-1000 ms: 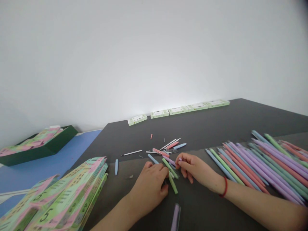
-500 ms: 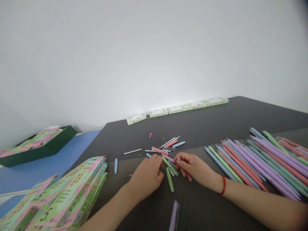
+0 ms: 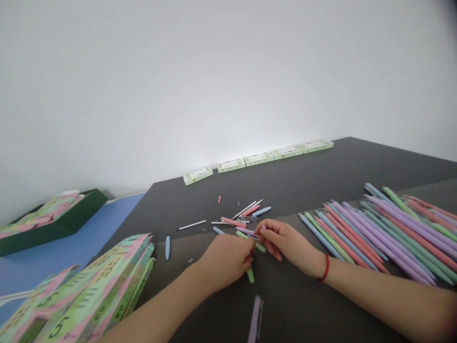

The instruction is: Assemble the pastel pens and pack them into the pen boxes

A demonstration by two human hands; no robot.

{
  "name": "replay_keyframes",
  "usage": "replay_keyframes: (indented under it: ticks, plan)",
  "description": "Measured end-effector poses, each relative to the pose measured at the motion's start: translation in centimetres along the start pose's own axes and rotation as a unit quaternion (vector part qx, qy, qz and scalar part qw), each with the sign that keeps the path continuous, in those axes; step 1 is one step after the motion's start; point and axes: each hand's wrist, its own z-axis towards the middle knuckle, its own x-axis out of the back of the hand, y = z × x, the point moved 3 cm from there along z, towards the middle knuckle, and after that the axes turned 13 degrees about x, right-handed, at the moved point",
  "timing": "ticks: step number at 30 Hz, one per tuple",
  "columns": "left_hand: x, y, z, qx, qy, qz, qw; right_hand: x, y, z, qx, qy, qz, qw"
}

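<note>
our right hand (image 3: pixel 287 243) pinches a small purple piece (image 3: pixel 263 227) just right of center in the lower half of the frame. our left hand (image 3: pixel 226 257), just beside it, curls above a green pen barrel (image 3: pixel 251 276); we cannot tell whether it grips anything. pastel pens (image 3: pixel 374 233) cover the lower right of the black tabletop (image 3: pixel 303 305).

Dark table (image 3: pixel 303 181) with pastel pens (image 3: pixel 387 243), pen parts (image 3: pixel 233 222), boxes (image 3: pixel 259 158).

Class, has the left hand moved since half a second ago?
Yes: the left hand has moved right, farther from the blue pen piece lying apart to its left.
</note>
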Motion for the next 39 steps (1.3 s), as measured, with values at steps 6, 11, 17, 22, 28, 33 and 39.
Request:
replay_keyframes:
  ticks: [6, 11, 17, 22, 28, 33, 39]
  plan:
    - [1.0, 0.1, 0.4, -0.012, -0.016, 0.01, 1.0, 0.0, -0.1, -0.1, -0.007, 0.013, 0.012, 1.0]
    - [1.3, 0.3, 0.9, -0.003, -0.037, 0.004, 0.999, 0.1, -0.1, 0.0, 0.005, 0.033, 0.022, 0.999]
    - [1.0, 0.5, 2.2, 0.008, -0.057, -0.004, 0.998, 0.3, -0.3, 0.0, 0.011, 0.031, 0.01, 0.999]
    - [1.1, 0.3, 2.6, 0.018, -0.022, -0.044, 0.999, 0.2, -0.2, 0.0, 0.02, 0.011, -0.007, 1.0]
    - [0.6, -1.5, 0.0, 0.096, -0.052, -0.39, 0.914, -0.5, -0.6, -0.3, 0.023, -0.008, -0.038, 0.999]
    - [-1.6, -1.1, -2.8, 0.125, -0.202, -0.756, 0.61, -1.3, -1.6, -1.1, 0.119, -0.031, -0.141, 0.982]
    - [-2.9, -0.6, -3.2, 0.137, -0.156, -0.804, 0.557, -1.6, -1.8, -1.5, 0.194, -0.05, -0.247, 0.948]
